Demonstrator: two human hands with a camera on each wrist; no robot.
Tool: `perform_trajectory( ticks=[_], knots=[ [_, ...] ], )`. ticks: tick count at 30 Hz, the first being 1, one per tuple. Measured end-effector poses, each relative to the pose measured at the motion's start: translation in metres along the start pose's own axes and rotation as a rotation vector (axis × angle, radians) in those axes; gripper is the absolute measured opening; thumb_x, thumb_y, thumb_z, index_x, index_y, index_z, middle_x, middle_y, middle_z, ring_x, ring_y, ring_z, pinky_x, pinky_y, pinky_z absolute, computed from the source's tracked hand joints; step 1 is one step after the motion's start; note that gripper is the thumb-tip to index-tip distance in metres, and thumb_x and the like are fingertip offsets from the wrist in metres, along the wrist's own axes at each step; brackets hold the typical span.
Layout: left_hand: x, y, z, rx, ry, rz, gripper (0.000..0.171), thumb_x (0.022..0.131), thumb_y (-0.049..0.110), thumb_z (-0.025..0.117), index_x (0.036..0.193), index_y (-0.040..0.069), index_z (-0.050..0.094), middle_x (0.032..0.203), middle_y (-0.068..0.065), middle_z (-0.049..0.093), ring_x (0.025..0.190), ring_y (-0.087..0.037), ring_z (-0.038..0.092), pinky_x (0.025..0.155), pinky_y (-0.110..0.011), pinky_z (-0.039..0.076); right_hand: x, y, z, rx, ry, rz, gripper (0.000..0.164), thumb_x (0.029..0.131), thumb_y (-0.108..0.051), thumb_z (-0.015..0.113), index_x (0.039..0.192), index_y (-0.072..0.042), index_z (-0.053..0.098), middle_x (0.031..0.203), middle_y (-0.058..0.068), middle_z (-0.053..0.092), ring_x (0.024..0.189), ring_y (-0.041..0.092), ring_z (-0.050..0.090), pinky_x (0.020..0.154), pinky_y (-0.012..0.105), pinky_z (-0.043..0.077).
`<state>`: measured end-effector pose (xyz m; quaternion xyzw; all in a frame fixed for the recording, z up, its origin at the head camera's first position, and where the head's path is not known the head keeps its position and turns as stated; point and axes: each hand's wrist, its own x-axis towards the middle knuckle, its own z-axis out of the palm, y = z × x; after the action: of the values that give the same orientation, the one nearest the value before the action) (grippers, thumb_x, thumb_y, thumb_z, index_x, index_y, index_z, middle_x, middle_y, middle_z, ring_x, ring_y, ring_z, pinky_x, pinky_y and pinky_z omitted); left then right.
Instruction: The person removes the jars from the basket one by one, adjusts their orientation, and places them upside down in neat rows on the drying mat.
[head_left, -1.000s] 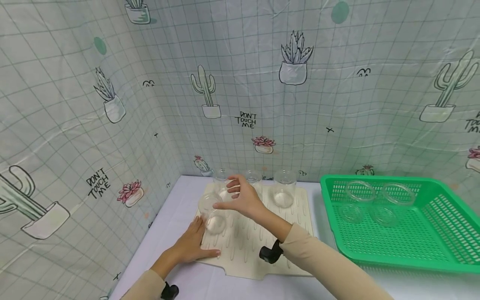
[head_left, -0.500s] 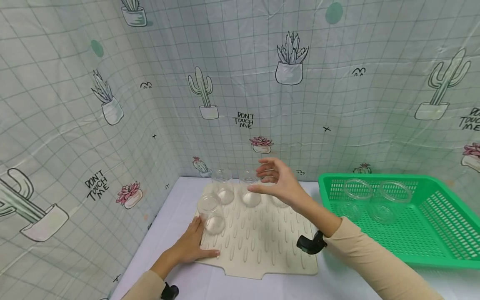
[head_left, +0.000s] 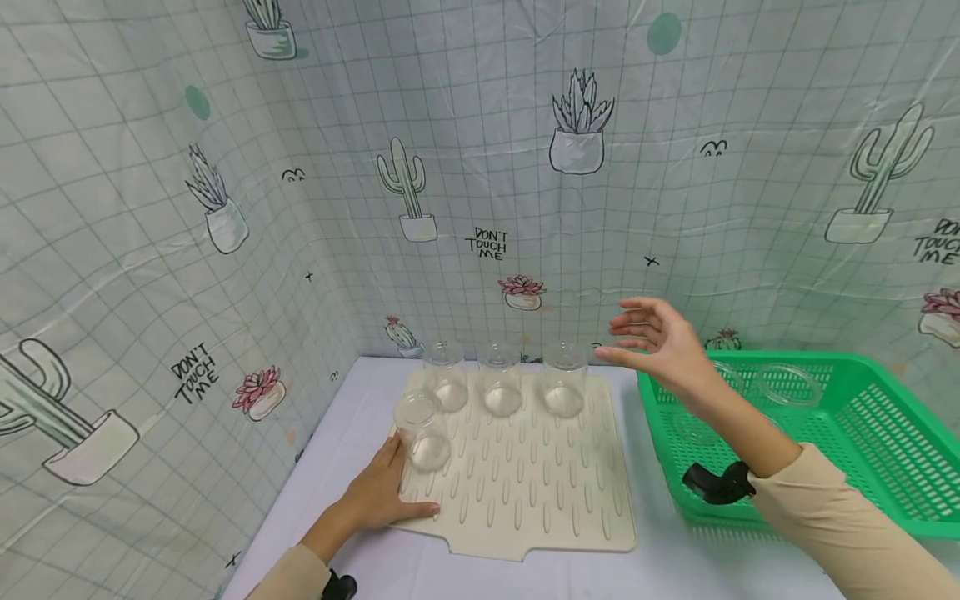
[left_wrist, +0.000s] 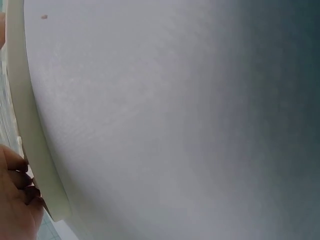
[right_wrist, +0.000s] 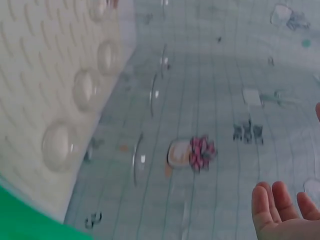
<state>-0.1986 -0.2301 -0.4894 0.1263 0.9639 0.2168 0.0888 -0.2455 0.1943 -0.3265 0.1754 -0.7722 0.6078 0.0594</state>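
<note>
My left hand (head_left: 375,492) rests at the left edge of a cream ridged drying mat (head_left: 517,467), fingertips beside the nearest clear glass (head_left: 429,442) and thumb on the mat. In the left wrist view, the fingers (left_wrist: 15,175) lie against the mat's edge (left_wrist: 30,120). Three more clear glasses stand along the mat's back, the rightmost glass (head_left: 564,387) closest to my right hand (head_left: 663,350). That hand hangs in the air between the mat and a green basket (head_left: 900,529), fingers loosely bent and holding nothing. Its fingertips (right_wrist: 280,200) show in the right wrist view.
Two clear glasses stand in the basket's left part, the right one's rim (head_left: 791,383) visible and the left partly behind my right forearm. A white cloth (head_left: 480,575) covers the table. A cactus-print curtain (head_left: 450,100) closes off the back and left sides.
My right hand has moved rightward from above the front-left glass, past the back row, to the basket's near-left corner. The left hand and the glasses stay where they were.
</note>
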Motion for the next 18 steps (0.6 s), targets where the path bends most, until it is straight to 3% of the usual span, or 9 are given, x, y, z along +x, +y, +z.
perform_trajectory(
  ticks=[9,18],
  knots=[
    [-0.001,-0.003,0.001,0.026,-0.007,-0.002,0.129,0.074,0.072,0.073,0.155,-0.010,0.013,0.161,-0.029,0.011,0.148,-0.043,0.015,0.112,-0.059,0.031,-0.014,0.010,-0.062,-0.113,0.101,-0.016,0.056,0.090,-0.002,0.074,0.135,-0.018,0.046,0.121,0.000,0.056,0.105,0.005,0.060,0.088,0.013,0.049],
    [0.001,-0.006,0.003,0.005,-0.021,-0.002,0.129,0.075,0.072,0.072,0.155,-0.010,0.011,0.162,-0.027,0.008,0.149,-0.041,0.010,0.114,-0.059,0.027,-0.028,0.025,-0.116,-0.231,0.191,0.093,0.049,0.093,-0.010,0.072,0.132,-0.027,0.049,0.115,-0.015,0.058,0.101,-0.005,0.058,0.080,0.008,0.048]
  ],
)
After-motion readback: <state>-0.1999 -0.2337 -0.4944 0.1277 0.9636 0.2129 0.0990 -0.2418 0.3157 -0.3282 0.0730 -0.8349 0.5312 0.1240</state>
